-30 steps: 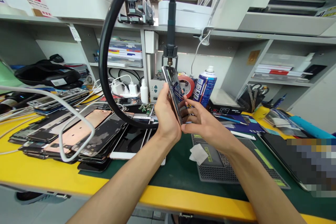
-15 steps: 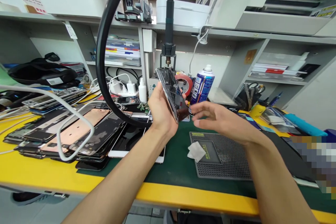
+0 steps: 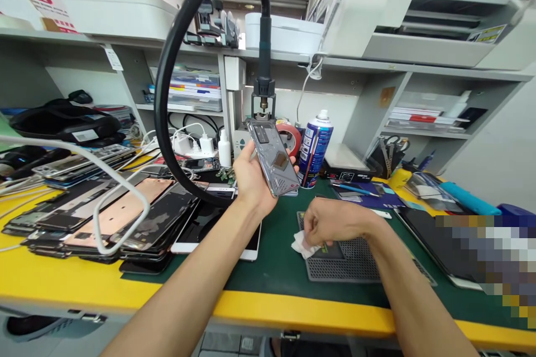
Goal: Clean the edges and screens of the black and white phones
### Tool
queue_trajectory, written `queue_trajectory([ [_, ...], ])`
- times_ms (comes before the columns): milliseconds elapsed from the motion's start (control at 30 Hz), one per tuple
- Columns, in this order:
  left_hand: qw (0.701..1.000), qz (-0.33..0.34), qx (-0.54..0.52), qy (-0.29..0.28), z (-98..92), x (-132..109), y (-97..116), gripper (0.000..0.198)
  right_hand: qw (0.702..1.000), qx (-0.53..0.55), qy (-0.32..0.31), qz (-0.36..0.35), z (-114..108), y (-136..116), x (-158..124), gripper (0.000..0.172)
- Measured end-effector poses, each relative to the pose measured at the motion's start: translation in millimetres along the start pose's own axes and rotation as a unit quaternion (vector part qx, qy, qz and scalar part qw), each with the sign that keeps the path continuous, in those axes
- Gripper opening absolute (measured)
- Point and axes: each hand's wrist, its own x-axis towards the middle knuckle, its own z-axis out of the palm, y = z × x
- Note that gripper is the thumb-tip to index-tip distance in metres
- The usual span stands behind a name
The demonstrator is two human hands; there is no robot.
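My left hand (image 3: 250, 177) grips an opened phone body (image 3: 273, 157) by its edge and holds it tilted above the green mat, its inner side with a brown patch facing me. My right hand (image 3: 330, 223) is down on the grey perforated pad (image 3: 355, 262), fingers closed on a small white wipe (image 3: 302, 245). A black flexible arm (image 3: 167, 83) loops over the bench and ends in a clamp (image 3: 263, 99) just above the phone body.
Several stacked phone screens and frames (image 3: 125, 212) lie at the left with a white cable (image 3: 104, 178) over them. A blue spray can (image 3: 315, 148), red tape roll (image 3: 293, 136) and white bottle (image 3: 225, 150) stand behind. A yellow bench edge (image 3: 268, 312) runs near me.
My right hand left the phone body, dropped to the grey pad and closed on the white wipe. My left hand turned the phone body so its inner side faces me.
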Motion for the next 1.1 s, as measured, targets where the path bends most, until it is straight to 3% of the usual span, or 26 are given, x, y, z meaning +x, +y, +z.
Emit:
queue_trajectory([
  [133, 1.000, -0.009, 0.006, -0.002, -2.8, 2, -2, 0.053, 0.995, 0.067, 0.069, -0.039, -12, 4, -9, 0.013],
  [233, 1.000, -0.008, 0.000, -0.011, -3.9, 4, -4, 0.052, 0.969, 0.179, 0.161, -0.063, -21, 10, -15, 0.014],
  [300, 1.000, -0.013, 0.004, -0.005, -4.1, 4, -5, 0.051, 0.933, 0.250, 0.246, -0.078, -25, 14, -16, 0.018],
  [400, 0.999, -0.037, 0.026, 0.005, -4.4, 5, -9, 0.050, 0.848, 0.371, 0.364, -0.103, -28, 15, -13, 0.024],
  [467, 0.998, -0.055, 0.034, -0.003, -4.1, 5, -14, 0.050, 0.789, 0.441, 0.407, -0.130, -28, 15, -9, 0.029],
  [533, 0.996, -0.077, 0.032, -0.015, -2.9, 4, -18, 0.047, 0.760, 0.468, 0.424, -0.152, -26, 13, -4, 0.035],
  [600, 0.994, -0.099, 0.031, -0.018, -0.6, 2, -21, 0.043, 0.770, 0.447, 0.427, -0.157, -22, 9, -1, 0.035],
  [800, 0.995, -0.075, 0.053, 0.024, 6.8, -2, -24, 0.034, 0.859, 0.256, 0.423, -0.137, -8, -7, 4, 0.027],
  [933, 0.996, -0.066, 0.062, 0.026, 7.8, -3, -25, 0.035, 0.859, 0.203, 0.447, -0.143, -5, -8, 7, 0.026],
  [1100, 0.993, -0.083, 0.075, 0.022, 7.2, -3, -25, 0.043, 0.843, 0.257, 0.465, -0.083, -6, -2, 11, 0.053],
])
